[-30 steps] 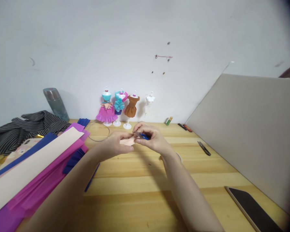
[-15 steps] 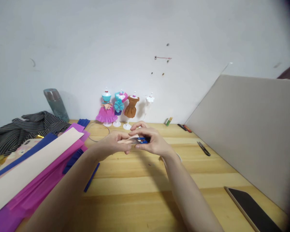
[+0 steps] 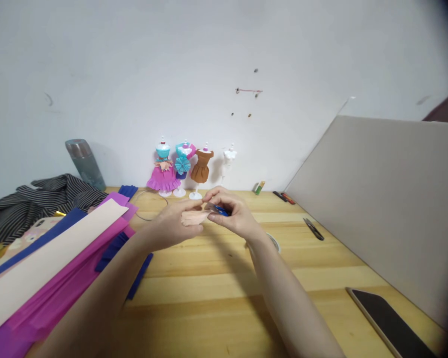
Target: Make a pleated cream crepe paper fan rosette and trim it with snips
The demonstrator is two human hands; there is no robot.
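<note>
Peach paper (image 3: 194, 217) turned face-up since earlier; left hand (image 3: 171, 226) pinches it, right hand (image 3: 234, 217) grips blue tool (image 3: 221, 210)

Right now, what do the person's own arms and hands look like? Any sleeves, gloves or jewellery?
The left hand and right hand are bare: no gloves, and no ring shows on the visible fingers. The left arm and right arm are bare too, with no sleeve in view down to the picture's lower edge. No markings show.
</note>
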